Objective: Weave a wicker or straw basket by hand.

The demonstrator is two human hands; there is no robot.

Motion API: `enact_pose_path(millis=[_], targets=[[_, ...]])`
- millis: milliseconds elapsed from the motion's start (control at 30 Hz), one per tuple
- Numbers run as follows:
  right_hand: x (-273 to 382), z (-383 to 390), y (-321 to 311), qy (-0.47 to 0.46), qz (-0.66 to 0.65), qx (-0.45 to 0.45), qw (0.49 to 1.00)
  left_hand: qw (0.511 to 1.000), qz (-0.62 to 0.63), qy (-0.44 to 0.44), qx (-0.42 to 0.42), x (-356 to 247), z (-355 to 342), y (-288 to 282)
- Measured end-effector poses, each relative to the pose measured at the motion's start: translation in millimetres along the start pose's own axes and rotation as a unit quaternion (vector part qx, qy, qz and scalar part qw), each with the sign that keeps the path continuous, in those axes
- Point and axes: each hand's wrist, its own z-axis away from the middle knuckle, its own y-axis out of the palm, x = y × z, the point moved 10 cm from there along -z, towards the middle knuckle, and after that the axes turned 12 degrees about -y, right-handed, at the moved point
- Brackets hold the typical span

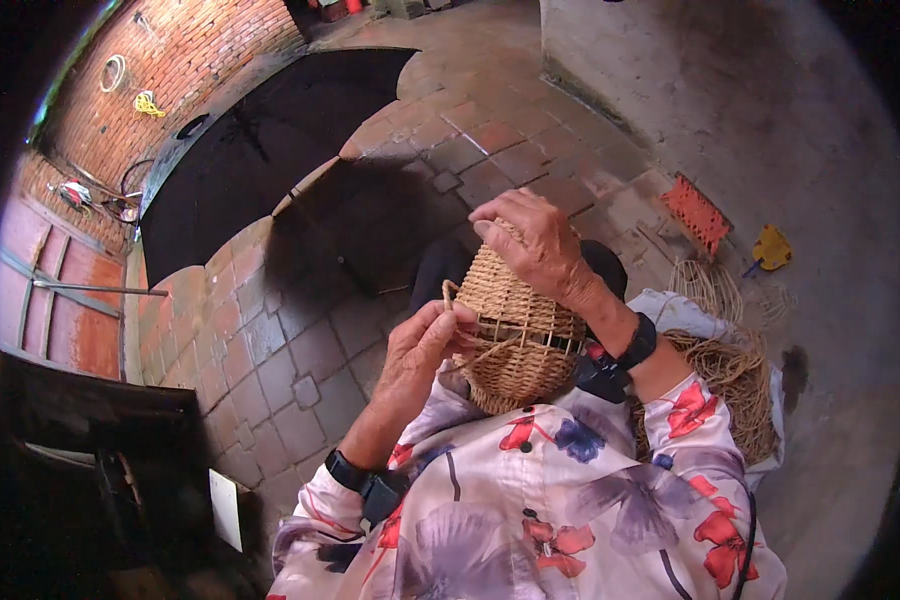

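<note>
A tan woven basket (518, 372) lies in my lap, its far end pointing away from me. Across its middle runs a gap in the weave where dark upright ribs show. My right hand (538, 243) is closed over the far end, fingers bent around it. At the basket's left side, my left hand (422, 342) pinches a twisted straw cord (449, 291), whose looped piece sticks up above the fingers. The fingertips of this hand are partly hidden against the weave near the gap.
Beside my right leg, a white sack (678, 312) holds a heap of straw cord (732, 385). Farther right lie an orange perforated plastic piece (696, 214) and a yellow object (771, 247). An open black umbrella (270, 150) stands on the paved floor (315, 350) at the far left.
</note>
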Motion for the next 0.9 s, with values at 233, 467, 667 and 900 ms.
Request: enact_pose_path(millis=[233, 467, 667, 900], targets=[[-109.3, 44.4, 21.0, 0.203, -0.065, 0.16, 0.964, 0.996, 0.024, -0.002, 0.085, -7.5, 11.7, 17.6], [-98.9, 55.7, 13.2, 0.281, -0.086, 0.171, 0.94, 0.996, -0.051, -0.07, 0.03, 21.6, 12.2, 15.1], [-65.8, 33.1, -29.4, 0.233, 0.016, 0.068, 0.97, 0.996, -0.07, -0.058, -0.013, 18.1, 4.2, 11.0], [-51.0, 34.2, -51.3, 0.215, 0.111, 0.014, 0.97, 0.991, -0.128, -0.038, -0.031, 17.2, 1.9, 11.5]])
